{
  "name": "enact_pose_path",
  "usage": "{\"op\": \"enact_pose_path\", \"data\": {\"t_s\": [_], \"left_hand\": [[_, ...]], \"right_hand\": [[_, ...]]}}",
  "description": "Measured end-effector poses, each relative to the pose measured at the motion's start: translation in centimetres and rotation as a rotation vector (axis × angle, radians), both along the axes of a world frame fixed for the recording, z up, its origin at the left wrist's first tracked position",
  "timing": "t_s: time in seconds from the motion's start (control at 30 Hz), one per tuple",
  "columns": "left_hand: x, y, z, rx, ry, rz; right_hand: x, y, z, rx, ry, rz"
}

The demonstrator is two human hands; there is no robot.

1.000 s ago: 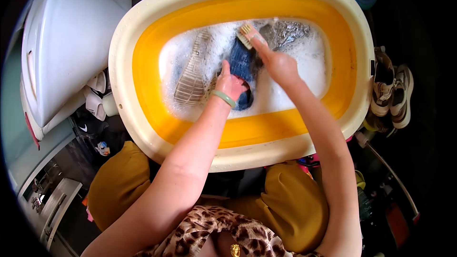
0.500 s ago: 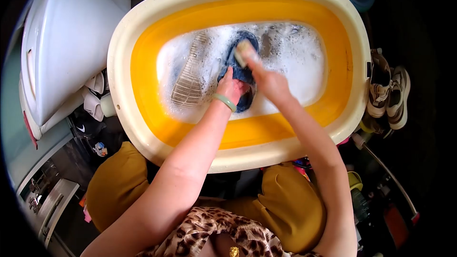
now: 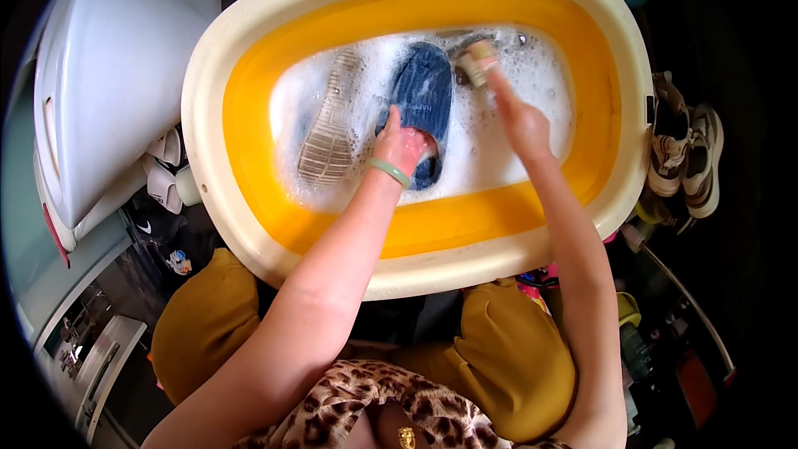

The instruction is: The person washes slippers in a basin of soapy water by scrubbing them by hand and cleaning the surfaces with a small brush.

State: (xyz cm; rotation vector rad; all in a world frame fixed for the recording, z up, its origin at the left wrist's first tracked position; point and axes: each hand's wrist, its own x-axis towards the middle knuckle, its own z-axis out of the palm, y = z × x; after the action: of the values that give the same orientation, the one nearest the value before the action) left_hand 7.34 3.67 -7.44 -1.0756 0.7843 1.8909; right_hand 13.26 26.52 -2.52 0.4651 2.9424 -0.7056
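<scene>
A dark blue slipper (image 3: 422, 83) with pale lettering on it lies in white suds inside the yellow tub (image 3: 258, 199). My left hand (image 3: 404, 145) reaches into its opening and grips it, the thumb along its left edge. My right hand (image 3: 524, 123) holds a scrubbing brush (image 3: 480, 61), blurred by motion, just right of the slipper and apart from it. Left of the slipper, a shoe (image 3: 329, 137) floats with its beige ridged sole facing up. Behind the brush a greyish thing, partly under the foam, cannot be made out.
The tub has a wide cream rim (image 3: 208, 141). Outside it on the right stands a pair of sneakers (image 3: 702, 158). A white basin-like fixture (image 3: 125, 75) is close by on the left, with a black item (image 3: 158, 224) bearing a white swoosh below it.
My right hand and the brush have moved off the blue slipper to the right. The slipper's upper now shows its lettering. My left hand still grips the slipper. The view has shifted slightly.
</scene>
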Motion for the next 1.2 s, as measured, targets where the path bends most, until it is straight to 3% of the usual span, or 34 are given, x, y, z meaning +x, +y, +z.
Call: {"op": "enact_pose_path", "data": {"t_s": [0.1,0.17,0.23,0.27,0.3,0.37,0.4,0.47,0.57,0.6,0.63,0.7,0.77,0.83,0.87,0.97,1.0,1.03,1.1,1.2], "left_hand": [[-0.1,0.7,1.4,0.123,0.079,0.087],[-0.3,1.0,1.6,0.08,0.131,-0.042],[-0.6,1.5,2.3,0.051,0.117,-0.009],[-0.7,1.6,2.5,0.012,0.098,0.018],[-0.5,1.4,2.3,0.003,0.093,0.019],[-0.3,1.2,1.8,0.0,0.223,0.002],[-0.4,1.1,2.4,0.054,0.159,-0.019],[-0.6,1.4,2.2,0.043,0.118,-0.015],[-0.8,1.5,2.6,-0.155,0.064,-0.009],[-0.6,1.2,2.3,-0.112,0.105,-0.019],[-0.4,1.1,2.2,-0.067,0.143,-0.034],[-0.2,1.2,1.8,0.002,0.094,0.06],[-0.9,1.0,0.9,0.054,0.079,-0.001],[-0.5,-0.2,-1.3,-0.02,0.103,0.027],[0.5,-2.2,-5.6,-0.368,0.461,-0.322],[0.1,-2.5,-7.3,-0.238,0.494,-0.089],[-0.2,-3.6,-7.6,0.19,0.364,-0.06],[-0.5,-2.7,-5.3,0.094,0.293,-0.041],[-1.2,-0.9,-0.2,-0.097,0.148,0.003],[-1.6,-0.1,1.4,-0.013,0.128,-0.017]], "right_hand": [[-0.5,2.2,0.0,-0.018,-0.047,-0.28],[0.5,1.3,-1.5,-0.113,-0.011,-0.232],[1.9,-1.0,-2.0,-0.305,0.019,-0.102],[2.2,-2.7,0.3,-0.312,-0.071,-0.028],[2.2,-4.2,3.6,-0.539,-0.197,-0.091],[2.8,-5.0,4.9,-0.391,-0.187,-0.012],[3.0,-4.9,5.0,-0.389,-0.183,-0.014],[3.1,-4.5,5.0,-0.108,-0.253,0.413],[-0.1,-2.1,3.1,-0.151,-0.171,0.406],[-1.8,-1.2,2.0,0.073,-0.198,0.388],[-3.4,-1.5,2.4,-0.045,-0.164,0.316],[-3.8,-3.3,2.9,0.005,-0.21,0.237],[-0.4,-4.8,1.6,-0.158,-0.178,0.197],[2.6,-5.5,3.5,-0.21,-0.27,0.221],[3.9,-5.4,4.6,-0.228,-0.33,0.259],[3.4,-3.6,6.0,-0.195,-0.357,0.313],[2.8,-3.2,5.9,-0.153,-0.332,0.339],[1.5,-2.9,5.2,-0.16,-0.334,0.341],[-1.3,-3.4,3.9,-0.223,-0.155,0.096],[-0.9,-5.0,3.7,-0.234,-0.223,0.094]]}}
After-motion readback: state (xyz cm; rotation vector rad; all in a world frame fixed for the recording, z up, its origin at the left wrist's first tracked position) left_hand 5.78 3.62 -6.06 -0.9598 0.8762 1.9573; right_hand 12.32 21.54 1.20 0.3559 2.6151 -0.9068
